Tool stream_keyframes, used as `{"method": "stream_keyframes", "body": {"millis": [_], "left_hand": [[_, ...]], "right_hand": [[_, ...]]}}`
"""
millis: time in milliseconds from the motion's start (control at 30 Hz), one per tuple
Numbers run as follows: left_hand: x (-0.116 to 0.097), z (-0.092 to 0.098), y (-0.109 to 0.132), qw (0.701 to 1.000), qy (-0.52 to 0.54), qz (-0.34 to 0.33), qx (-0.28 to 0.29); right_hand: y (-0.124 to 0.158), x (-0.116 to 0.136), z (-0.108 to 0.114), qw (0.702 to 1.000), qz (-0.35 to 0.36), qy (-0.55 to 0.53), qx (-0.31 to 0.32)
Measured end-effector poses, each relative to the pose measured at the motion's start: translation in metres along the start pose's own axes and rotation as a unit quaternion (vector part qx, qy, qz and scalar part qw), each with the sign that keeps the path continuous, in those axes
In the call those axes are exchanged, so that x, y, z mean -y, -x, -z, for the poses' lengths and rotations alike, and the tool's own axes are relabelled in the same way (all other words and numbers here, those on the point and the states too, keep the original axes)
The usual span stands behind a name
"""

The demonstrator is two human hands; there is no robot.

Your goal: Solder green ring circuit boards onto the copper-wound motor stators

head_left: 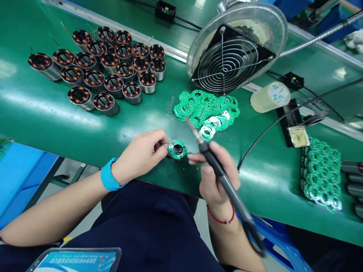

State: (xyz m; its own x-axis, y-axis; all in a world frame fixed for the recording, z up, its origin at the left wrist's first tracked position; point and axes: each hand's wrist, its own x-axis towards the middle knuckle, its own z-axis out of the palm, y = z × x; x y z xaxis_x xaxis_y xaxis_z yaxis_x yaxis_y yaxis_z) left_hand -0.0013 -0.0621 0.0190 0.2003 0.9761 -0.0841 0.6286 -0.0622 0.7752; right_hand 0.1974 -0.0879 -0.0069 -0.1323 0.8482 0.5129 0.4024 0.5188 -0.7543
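Note:
My right hand (219,177) is wrapped round a soldering iron (224,179), its tip pointing up and left above the bench. Close by stands a motor stator (179,151) with a green ring-shaped circuit board on top and short wires sticking up. At the stator's left edge is my left hand (150,151), fingers curled and fingertips pinched together. Whether a wire or anything else is between those fingertips cannot be seen. Just beyond the stator lies a loose pile of green ring circuit boards (202,107).
Several stators with copper windings (109,68) stand at the back left. A round fume fan (224,68) faces the bench, with a roll of clear tape (269,97) and an iron stand with sponge (297,136) to its right. Stacked green boards (321,173) lie far right.

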Motion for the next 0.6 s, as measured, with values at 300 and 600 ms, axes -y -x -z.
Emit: {"method": "stream_keyframes", "body": {"millis": [300,600], "left_hand": [[0.006,0.003,0.000,0.999,0.033,0.023,0.020],[-0.003,0.002,0.002,0.934,0.301,0.102,0.165]], "right_hand": [[-0.013,-0.010,-0.010,0.969,-0.026,0.034,0.242],[-0.014,-0.003,-0.014,0.990,0.048,0.038,0.128]]}}
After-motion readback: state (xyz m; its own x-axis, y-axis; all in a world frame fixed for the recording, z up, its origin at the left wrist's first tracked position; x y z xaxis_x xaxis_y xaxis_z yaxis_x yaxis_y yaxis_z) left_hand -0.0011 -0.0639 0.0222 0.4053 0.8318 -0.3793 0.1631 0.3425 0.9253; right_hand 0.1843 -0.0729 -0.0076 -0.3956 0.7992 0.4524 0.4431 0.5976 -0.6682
